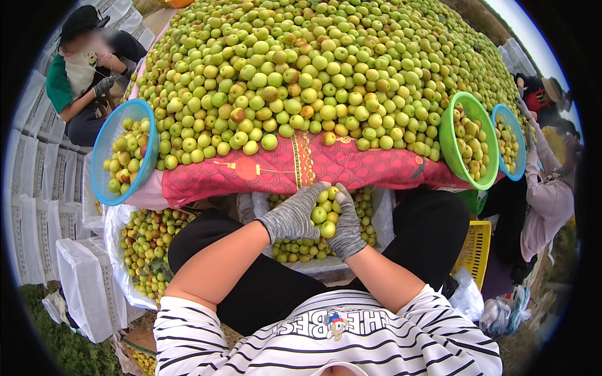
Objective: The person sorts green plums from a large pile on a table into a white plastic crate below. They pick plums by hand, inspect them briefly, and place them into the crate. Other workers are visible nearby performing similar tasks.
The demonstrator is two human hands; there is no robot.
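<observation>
My left hand [292,214] and my right hand [349,225], both in grey knit gloves, cup several small green fruits [319,215] between them. They are above a crate with a plastic liner [384,216] that holds more such fruit, between my knees. Just beyond the hands, a red patterned cloth [263,171] covers the near edge of a large heap of green and brownish fruit [324,84]. The undersides of the held fruits are hidden.
Blue baskets [96,160] [520,155] and a green basket [494,150] of fruit flank the heap. A lined container of fruit [115,244] lies left, a yellow crate [480,249] right. White crates [87,286] stand far left. People sit left [77,80] and right [550,197].
</observation>
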